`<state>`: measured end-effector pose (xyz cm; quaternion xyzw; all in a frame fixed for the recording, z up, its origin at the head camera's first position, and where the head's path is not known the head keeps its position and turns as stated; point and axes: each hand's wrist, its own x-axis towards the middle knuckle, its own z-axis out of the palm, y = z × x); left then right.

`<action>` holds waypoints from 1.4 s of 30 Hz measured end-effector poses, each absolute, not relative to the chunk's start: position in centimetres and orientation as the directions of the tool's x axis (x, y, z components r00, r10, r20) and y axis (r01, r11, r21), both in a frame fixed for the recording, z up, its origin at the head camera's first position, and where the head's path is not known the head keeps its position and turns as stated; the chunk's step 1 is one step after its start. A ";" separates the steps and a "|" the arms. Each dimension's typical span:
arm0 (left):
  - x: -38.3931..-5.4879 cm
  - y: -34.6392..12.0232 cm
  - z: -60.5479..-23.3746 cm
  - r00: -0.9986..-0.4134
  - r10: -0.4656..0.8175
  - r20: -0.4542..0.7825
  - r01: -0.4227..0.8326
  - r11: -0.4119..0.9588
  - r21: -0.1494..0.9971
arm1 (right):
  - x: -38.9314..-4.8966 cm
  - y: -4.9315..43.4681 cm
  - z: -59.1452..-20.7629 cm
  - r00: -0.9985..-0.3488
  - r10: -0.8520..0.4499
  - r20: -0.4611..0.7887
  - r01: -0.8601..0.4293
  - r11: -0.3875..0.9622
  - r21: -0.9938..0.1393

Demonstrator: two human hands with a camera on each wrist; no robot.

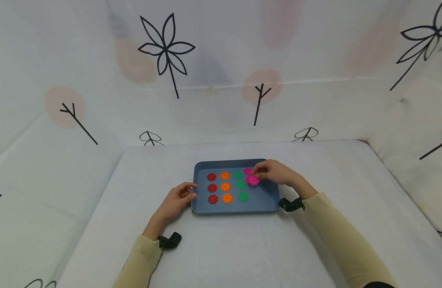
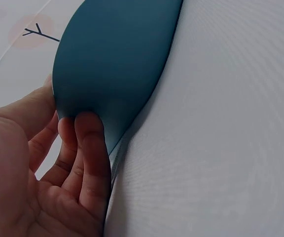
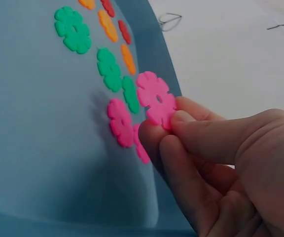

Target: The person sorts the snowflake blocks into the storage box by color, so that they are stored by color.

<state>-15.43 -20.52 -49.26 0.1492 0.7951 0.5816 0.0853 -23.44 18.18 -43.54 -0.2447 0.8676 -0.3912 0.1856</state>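
A blue-grey tray (image 1: 262,203) holds thin flower-shaped plastic discs in columns by colour. My left hand (image 1: 174,203) grips the tray's left rim, its fingers against the outer wall (image 2: 115,59) in the left wrist view. Over the tray's right part, my right hand (image 1: 278,173) pinches a pink flower disc (image 3: 157,96) between thumb and fingertips, raised above the tray floor. Two more pink discs lie below it, one nearer (image 3: 120,123) and one partly hidden by the fingers (image 3: 141,148). Beside them runs the column of green discs (image 1: 240,185).
Orange discs (image 1: 225,187) and red discs (image 1: 211,188) form the columns on the tray's left side. The tray lies on a white cloth-covered table (image 1: 235,248). White sheets with drawn flowers (image 1: 165,49) hang behind and at both sides.
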 end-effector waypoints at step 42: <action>-15.4 -20.6 -49.1 -0.942 0.327 0.070 0.166 0.275 0.947 | -23.5 17.0 -43.6 -0.804 -0.563 -0.190 -0.276 0.637 -0.719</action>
